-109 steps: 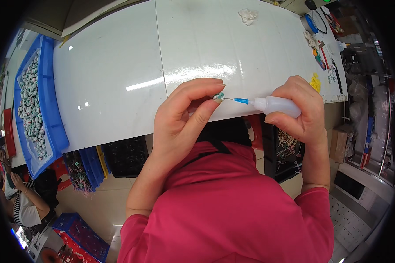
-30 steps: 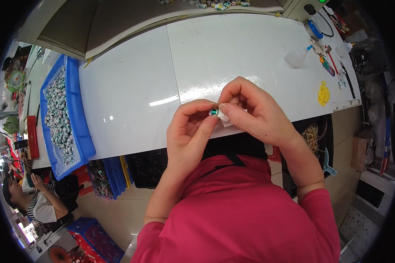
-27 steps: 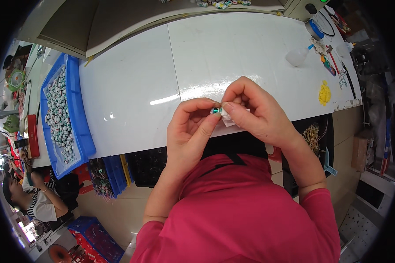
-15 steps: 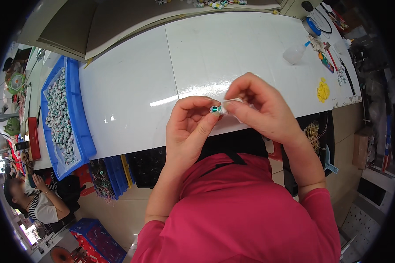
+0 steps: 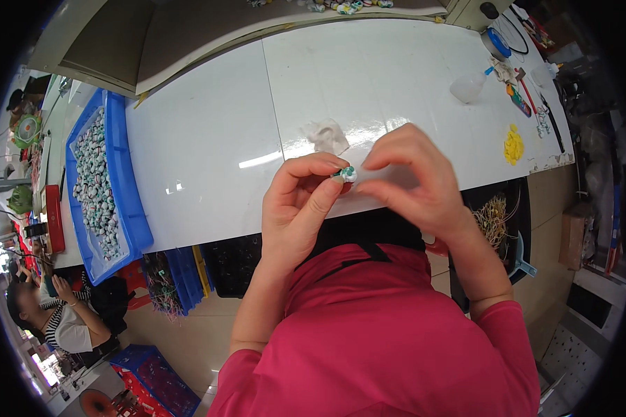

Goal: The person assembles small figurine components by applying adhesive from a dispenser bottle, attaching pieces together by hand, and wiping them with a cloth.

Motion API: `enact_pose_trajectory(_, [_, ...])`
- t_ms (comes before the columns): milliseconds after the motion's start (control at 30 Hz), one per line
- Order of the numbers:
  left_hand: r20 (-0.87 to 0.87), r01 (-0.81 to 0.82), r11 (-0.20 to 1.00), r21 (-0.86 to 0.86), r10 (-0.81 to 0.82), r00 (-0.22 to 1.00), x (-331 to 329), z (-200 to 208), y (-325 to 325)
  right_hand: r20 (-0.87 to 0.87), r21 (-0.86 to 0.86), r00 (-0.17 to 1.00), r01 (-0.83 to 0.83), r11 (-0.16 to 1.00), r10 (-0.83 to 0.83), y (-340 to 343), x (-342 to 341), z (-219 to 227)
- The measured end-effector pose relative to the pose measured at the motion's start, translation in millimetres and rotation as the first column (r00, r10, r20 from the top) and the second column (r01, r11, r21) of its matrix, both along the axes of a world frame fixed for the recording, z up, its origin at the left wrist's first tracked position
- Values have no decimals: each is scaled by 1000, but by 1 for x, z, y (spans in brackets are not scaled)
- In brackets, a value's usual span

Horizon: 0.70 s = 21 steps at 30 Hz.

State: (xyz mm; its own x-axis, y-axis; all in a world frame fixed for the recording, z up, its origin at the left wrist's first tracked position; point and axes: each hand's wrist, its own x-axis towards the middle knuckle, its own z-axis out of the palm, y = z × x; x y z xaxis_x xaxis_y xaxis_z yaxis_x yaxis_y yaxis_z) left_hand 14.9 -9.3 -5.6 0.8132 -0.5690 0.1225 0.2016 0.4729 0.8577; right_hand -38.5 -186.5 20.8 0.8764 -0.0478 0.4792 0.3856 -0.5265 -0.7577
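Between the thumb and fingers of my left hand is a small green-and-white piece, pinched above the front edge of the table. Its exact kind is too small to make out. Just to its right hovers my right hand, thumb and fingers apart, with nothing visible between them. A thin crumpled white sheet, perhaps plastic or tissue, lies on the table just beyond the left fingertips.
A blue tray at the left holds many small green-and-white pieces. On the right of the white table are a yellow pile, a clear squeeze bottle and tools. A person is at the lower left.
The white sheet has left my right fingers and now lies on the table. My right hand has drawn slightly away from the piece, which my left hand still holds.
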Motion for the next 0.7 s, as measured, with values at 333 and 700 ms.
enact_pose_trajectory(333, [43, 11, 997, 79, -14, 999, 1, 0, -5, 103, 185, 995, -14, 983, -5, 10, 2, -25])
enact_pose_trajectory(700, [112, -2, 993, 117, -11, 994, 1, -1, -7, 162, 150, 987, -21, 988, -4, 5, 1, -27])
